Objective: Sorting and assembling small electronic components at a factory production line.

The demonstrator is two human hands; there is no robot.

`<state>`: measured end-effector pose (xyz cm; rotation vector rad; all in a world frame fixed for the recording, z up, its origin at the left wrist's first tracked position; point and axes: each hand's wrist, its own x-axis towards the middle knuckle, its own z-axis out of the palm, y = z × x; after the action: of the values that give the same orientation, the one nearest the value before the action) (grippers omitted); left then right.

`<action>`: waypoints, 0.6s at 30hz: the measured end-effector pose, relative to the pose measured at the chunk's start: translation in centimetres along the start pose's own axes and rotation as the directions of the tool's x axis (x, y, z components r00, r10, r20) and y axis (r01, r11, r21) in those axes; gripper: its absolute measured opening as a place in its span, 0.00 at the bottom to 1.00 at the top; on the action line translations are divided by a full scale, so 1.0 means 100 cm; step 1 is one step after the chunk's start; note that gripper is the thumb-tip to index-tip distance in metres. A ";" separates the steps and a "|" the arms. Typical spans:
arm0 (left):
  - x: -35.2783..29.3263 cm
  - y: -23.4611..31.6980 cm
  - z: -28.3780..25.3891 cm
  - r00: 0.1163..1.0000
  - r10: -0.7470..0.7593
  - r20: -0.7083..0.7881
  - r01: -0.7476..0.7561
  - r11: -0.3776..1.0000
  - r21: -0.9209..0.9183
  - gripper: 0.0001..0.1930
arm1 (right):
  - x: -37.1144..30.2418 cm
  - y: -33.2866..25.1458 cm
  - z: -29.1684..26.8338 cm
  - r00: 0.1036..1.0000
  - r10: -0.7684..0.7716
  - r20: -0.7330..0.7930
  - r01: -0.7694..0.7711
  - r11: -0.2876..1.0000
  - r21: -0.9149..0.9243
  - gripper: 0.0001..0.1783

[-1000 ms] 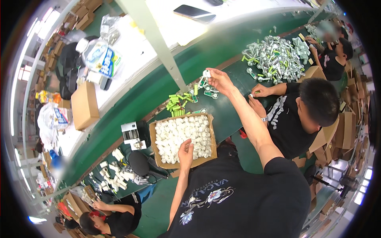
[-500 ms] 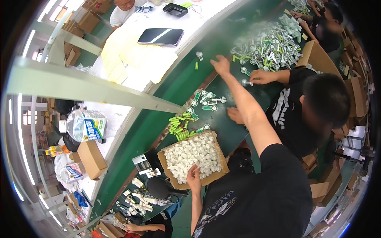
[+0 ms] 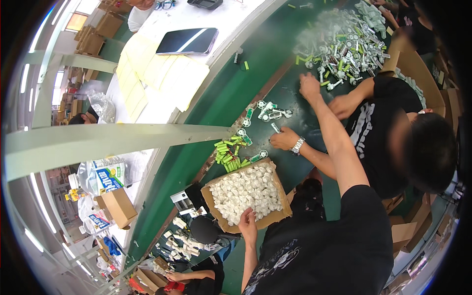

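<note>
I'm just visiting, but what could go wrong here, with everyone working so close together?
The person's right hand is stretched out past the co-worker's hands, with the forearm between them, so the two could bump and a small part might drop.

The heap near that right hand is loose; a brush could scatter pieces.

The box looks quite full of white parts, and the left hand is right at its edge, so a knock might spill some.

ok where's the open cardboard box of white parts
The open cardboard box is below centre in the head view, beside the bright green cylinders, with the left hand at its near edge.
</note>
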<state>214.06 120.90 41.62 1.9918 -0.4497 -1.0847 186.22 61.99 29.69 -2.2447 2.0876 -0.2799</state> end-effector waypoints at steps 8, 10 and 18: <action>0.014 0.058 0.011 0.939 0.341 -0.044 -0.325 0.921 0.214 0.18 | -0.168 -0.169 -0.133 0.937 -0.101 -0.333 0.342 0.445 0.828 0.21; 0.018 0.078 0.012 0.845 0.533 -0.039 -0.505 0.820 0.271 0.26 | -0.223 -0.197 -0.147 0.979 -0.174 -0.104 0.156 0.317 0.936 0.22; 0.004 0.089 -0.015 0.932 0.362 0.020 -0.351 0.888 0.296 0.33 | -0.389 -0.248 -0.145 0.701 -0.625 0.343 -0.327 0.145 0.934 0.22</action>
<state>216.14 115.94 48.86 2.0685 -0.9666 -0.7810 205.47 103.74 44.67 -1.2569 0.6495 -0.5079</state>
